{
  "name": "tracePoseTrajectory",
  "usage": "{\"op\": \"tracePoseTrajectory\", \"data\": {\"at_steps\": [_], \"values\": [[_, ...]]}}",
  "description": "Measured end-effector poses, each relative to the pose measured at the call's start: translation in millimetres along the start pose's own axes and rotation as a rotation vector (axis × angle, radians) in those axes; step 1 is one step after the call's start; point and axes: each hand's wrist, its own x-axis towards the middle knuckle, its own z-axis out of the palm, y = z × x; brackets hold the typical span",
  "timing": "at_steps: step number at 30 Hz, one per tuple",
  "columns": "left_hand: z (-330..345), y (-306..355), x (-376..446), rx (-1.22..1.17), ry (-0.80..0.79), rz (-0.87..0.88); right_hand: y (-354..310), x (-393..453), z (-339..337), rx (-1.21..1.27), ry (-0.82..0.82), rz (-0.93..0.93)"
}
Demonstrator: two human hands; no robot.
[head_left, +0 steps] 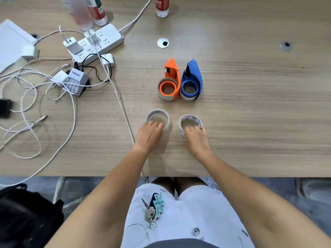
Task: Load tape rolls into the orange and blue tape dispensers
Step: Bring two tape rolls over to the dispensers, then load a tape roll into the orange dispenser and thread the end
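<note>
Left hand (149, 134) had its fingers curled over the near rim of the left tape roll (158, 119), flat on the table (250, 122). Right hand (197, 138) gripped the near rim of the right tape roll (190, 122) likewise. Orange dispenser (170, 81) and blue dispenser (192, 81) lay side by side just beyond, each with a roll on its hub. Power strip (96, 43) and cables far left.

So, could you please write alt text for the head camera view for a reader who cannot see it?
A person's left hand and right hand each grasp a clear tape roll on a wooden desk. Beyond stand an orange dispenser and a blue dispenser, with chargers and cables to the left.
</note>
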Motion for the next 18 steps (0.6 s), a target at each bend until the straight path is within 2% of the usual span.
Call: {"op": "tracePoseTrajectory", "data": {"at_steps": [4, 8, 12, 18], "values": [[7.5, -2.1, 7.5, -0.009, -0.029, -0.015, -2.0, 5.9, 10.3, -0.018, -0.025, 0.016], [12.4, 2.6, 11.8, -0.032, -0.141, 0.003, -2.2, 8.6, 19.1, -0.027, -0.049, 0.028], [17.6, 7.7, 15.2, 0.000, -0.155, -0.005, -2.2, 11.1, 23.5, -0.024, -0.035, 0.021], [24.4, 9.0, 16.6, 0.035, -0.081, 0.064, -3.8, 10.9, 24.5, -0.028, -0.012, 0.071]]}}
